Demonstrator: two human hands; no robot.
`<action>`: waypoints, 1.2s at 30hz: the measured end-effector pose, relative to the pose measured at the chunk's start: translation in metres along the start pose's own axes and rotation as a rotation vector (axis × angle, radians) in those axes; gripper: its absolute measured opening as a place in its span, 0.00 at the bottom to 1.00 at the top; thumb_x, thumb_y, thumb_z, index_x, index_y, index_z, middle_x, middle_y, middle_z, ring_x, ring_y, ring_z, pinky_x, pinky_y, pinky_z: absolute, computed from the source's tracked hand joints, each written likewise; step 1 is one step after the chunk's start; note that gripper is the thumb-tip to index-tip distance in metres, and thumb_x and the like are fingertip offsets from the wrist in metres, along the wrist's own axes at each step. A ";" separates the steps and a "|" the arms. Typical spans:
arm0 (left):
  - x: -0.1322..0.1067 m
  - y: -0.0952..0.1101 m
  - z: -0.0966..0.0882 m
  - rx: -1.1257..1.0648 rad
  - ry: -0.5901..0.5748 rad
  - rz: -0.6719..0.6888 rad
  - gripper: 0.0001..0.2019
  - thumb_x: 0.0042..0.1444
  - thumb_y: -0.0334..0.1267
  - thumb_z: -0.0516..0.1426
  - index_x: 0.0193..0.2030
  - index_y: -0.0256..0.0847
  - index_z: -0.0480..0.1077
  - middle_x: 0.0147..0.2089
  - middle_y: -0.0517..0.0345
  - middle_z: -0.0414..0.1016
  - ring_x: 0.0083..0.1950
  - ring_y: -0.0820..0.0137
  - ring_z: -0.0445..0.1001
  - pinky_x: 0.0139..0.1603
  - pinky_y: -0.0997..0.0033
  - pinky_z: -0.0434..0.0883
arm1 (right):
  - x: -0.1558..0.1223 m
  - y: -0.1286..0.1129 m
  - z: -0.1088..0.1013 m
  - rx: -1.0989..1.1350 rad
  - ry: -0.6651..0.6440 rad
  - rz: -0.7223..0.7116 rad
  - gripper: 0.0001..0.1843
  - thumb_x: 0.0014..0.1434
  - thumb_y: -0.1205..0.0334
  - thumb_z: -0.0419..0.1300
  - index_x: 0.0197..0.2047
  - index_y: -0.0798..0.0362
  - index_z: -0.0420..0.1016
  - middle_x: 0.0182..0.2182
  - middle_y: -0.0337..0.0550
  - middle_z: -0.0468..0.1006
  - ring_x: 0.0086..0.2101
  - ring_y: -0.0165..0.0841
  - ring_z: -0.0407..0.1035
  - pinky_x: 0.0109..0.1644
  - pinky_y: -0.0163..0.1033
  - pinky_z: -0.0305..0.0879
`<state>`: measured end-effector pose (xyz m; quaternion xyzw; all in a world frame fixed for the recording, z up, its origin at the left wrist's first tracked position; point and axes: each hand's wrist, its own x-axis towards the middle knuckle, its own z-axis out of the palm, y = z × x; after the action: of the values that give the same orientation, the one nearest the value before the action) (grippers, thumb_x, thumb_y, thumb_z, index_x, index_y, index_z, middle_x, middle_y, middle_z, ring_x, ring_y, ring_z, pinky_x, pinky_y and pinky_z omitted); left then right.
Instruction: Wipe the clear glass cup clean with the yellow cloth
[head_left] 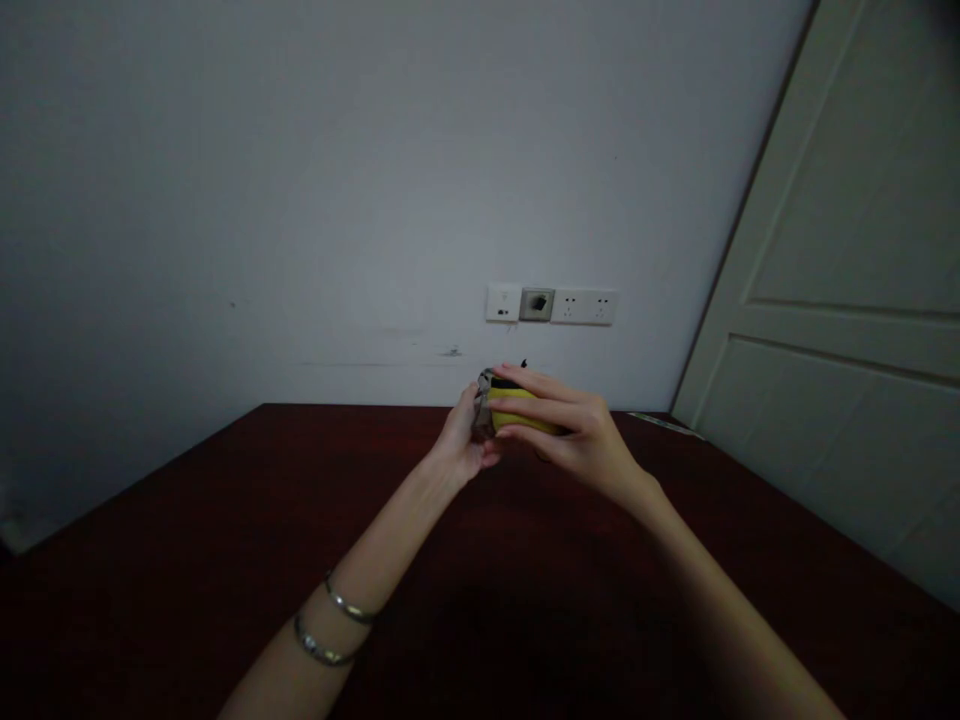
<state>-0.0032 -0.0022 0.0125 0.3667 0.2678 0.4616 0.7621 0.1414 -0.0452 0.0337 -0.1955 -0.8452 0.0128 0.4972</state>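
Note:
Both my hands are raised above the dark red-brown table (225, 560), meeting near its far edge. My right hand (574, 430) wraps its fingers around a small yellow object (517, 412) with a black top; I cannot make out what it is. My left hand (465, 445) is closed on the grey metallic end (484, 392) of that same object, at its left side. Two silver bangles (334, 625) sit on my left forearm.
A grey wall stands behind the table with a row of white sockets and a switch (551, 305). A pale panelled door (847, 330) fills the right side. A thin flat strip (664, 424) lies at the table's far right edge.

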 end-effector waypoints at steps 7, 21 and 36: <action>-0.006 0.000 0.005 0.088 0.009 -0.060 0.25 0.63 0.51 0.38 0.26 0.37 0.64 0.15 0.59 0.65 0.07 0.80 0.53 0.07 0.81 0.48 | -0.001 0.008 0.006 -0.057 0.171 0.139 0.15 0.57 0.60 0.61 0.49 0.47 0.75 0.48 0.46 0.76 0.51 0.39 0.69 0.57 0.50 0.65; -0.004 0.000 0.000 0.120 -0.038 -0.093 0.21 0.60 0.51 0.45 0.32 0.35 0.68 0.19 0.58 0.68 0.10 0.77 0.58 0.07 0.78 0.55 | -0.004 0.011 0.008 -0.085 -0.053 0.072 0.41 0.47 0.58 0.68 0.61 0.42 0.56 0.57 0.48 0.61 0.58 0.43 0.58 0.62 0.54 0.55; 0.006 0.022 -0.043 0.663 -0.319 0.281 0.44 0.46 0.73 0.43 0.61 0.43 0.60 0.54 0.39 0.71 0.43 0.59 0.77 0.27 0.72 0.72 | -0.002 0.011 0.006 0.237 0.084 0.452 0.38 0.42 0.54 0.70 0.56 0.48 0.63 0.41 0.42 0.73 0.41 0.36 0.72 0.47 0.44 0.70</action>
<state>-0.0434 0.0234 0.0042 0.6932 0.2279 0.3872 0.5636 0.1408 -0.0344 0.0264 -0.3200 -0.7514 0.2145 0.5357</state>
